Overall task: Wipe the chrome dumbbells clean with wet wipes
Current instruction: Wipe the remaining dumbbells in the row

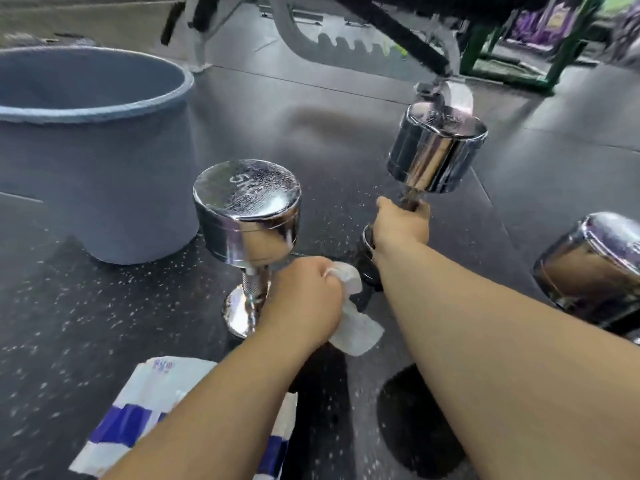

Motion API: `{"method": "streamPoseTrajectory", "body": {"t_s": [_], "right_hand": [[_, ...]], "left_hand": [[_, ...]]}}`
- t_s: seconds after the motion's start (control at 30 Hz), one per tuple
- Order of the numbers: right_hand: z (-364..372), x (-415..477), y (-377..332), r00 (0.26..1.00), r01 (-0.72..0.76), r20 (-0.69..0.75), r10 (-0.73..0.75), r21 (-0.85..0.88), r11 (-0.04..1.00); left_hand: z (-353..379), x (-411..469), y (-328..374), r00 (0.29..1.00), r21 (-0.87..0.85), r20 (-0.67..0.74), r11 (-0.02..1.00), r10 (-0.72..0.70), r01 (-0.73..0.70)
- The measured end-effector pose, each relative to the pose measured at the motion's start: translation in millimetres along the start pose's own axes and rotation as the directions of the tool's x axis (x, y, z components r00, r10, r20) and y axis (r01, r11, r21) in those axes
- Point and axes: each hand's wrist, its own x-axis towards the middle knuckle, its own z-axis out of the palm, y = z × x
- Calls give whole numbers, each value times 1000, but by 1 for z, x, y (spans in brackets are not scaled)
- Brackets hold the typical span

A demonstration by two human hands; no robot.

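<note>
Standing on end at mid-scene on the speckled rubber floor [104, 323]: the upright dumbbell [246, 209], chrome, its top face stamped with a blurred figure and streaked with wet. Knurled handle and lower head visible beneath the upper head.

Just right of that handle, the left hand [304, 299], fingers curled tight round a white wet wipe [353, 327]. Wipe bunched in the fist, loose end trailing down toward the floor. Knuckles touching the handle or only sitting beside it: not clear from this angle.

Farther right and a little farther off, the right hand [401, 223], fingers wrapped round the handle of the tilted dumbbell [436, 150]. Upper head leaning up and to the right, bright with reflections; lower head a dark shape mostly hidden behind the wrist, low near the floor.

At the right edge, a third dumbbell [595, 265], cut off by the frame, well apart from both hands.

At near left, partly under the left forearm, a white-and-blue wipes packet [149, 386] lying flat on the floor.

At far left, a grey bucket [104, 188], wide and round, standing on the floor near the upright dumbbell but apart from it.

Along the far side, a pale bench frame [301, 32] with a notched rail, and at far right a green frame [479, 46].
</note>
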Motion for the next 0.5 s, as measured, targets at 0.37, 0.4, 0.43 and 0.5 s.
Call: {"method": "streamPoseTrajectory", "body": {"t_s": [0.37,0.4,0.43,0.5], "right_hand": [[-9,-20,-2,1000,8,-22,-14,-221,975],[-13,-33,-4,1000,-5,2,5,-177,984],[-21,-41,-1,1000,-1,12,3,-156,988],[-40,-65,0,998,41,64,-30,-177,983]], "left_hand": [[12,-16,-20,996,-120,10,989,-85,86],[5,-22,-16,996,-120,2,989,-88,87],[-1,-27,-13,996,-117,-7,989,-90,88],[-15,-40,-5,995,-102,-25,990,-99,96]]}}
